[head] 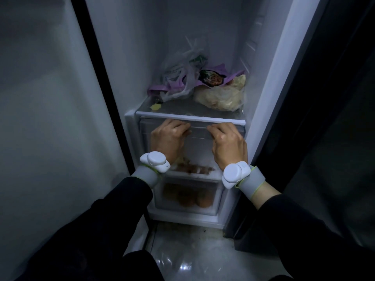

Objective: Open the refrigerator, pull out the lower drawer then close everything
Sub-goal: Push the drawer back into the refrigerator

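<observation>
1. The refrigerator [142, 57] stands open; its interior fills the centre of the frame, with a pale closed door panel [50, 98] at the left and a dark door [324, 98] at the right.
2. A glass shelf [188, 110] with a white front rim crosses the middle of the frame. On it lie a crumpled clear plastic bag [180, 78], a purple packet [213, 78] and a bagged pale food item [221, 96], the last at the shelf's right side.
3. Directly below the shelf sits a translucent drawer [198, 145]. Its long axis runs left to right across the frame and its front face points toward the camera. Brownish contents show dimly through its lower front wall; what they are cannot be told.
4. A second translucent drawer [186, 197] sits beneath it, at lower centre. Rounded brown items show through its front; they are too blurred to name.
5. The left hand [168, 138] grips the upper drawer's top front edge near its left end, fingers curled together over the lip.
6. The right hand [227, 142] grips the same edge near its right end, fingers likewise curled and pressed together.
7. Each wrist carries a white device on a grey band; dark sleeves run to the bottom corners.
8. A glossy floor [186, 256] shows at bottom centre.
</observation>
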Available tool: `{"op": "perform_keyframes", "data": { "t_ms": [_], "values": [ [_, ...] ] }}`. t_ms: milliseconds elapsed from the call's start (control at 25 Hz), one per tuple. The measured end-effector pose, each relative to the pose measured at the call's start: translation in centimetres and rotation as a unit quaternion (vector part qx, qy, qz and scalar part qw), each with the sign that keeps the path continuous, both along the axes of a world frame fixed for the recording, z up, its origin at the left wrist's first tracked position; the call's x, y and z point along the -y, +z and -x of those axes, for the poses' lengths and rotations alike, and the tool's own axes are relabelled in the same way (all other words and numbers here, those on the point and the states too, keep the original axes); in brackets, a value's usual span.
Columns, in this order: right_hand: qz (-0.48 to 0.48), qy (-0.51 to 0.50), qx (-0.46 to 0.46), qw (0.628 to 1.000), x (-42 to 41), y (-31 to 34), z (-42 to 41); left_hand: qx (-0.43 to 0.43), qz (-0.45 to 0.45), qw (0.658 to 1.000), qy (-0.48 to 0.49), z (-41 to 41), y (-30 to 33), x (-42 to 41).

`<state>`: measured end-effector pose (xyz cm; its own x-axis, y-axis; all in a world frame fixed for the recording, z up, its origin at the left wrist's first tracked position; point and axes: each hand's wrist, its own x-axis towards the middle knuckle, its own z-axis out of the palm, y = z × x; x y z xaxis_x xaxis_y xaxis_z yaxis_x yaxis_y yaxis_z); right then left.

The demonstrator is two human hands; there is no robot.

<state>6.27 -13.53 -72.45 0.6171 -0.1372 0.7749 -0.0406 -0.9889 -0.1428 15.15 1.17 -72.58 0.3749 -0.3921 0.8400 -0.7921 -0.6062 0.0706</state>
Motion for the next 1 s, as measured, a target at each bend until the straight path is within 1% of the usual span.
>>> {"op": "perform_keyframes", "data": {
  "t_ms": [200,600,760,920,1000],
  "values": [
    [0.003,-0.010,-0.005,1.000,-0.4,-0.4,0.1,0.011,-0.013,1.000,-0.001,-0.1,-0.9,0.0],
    [0.002,-0.008,-0.031,0.999,-0.9,-0.1,0.7,-0.019,-0.038,0.999,0.005,0.6,-1.1,-0.2],
    [-0.003,-0.010,-0.066,0.998,-1.2,0.3,1.1,-0.037,-0.058,0.997,0.021,1.2,-0.9,-0.3],
    [-0.029,-0.011,-0.112,0.993,-1.4,0.9,1.4,-0.047,-0.068,0.996,0.034,1.9,-0.7,-0.6],
    [-0.025,-0.011,-0.110,0.994,-1.4,1.2,1.7,-0.045,-0.064,0.996,0.039,2.4,-0.7,-0.6]
  ]
}}
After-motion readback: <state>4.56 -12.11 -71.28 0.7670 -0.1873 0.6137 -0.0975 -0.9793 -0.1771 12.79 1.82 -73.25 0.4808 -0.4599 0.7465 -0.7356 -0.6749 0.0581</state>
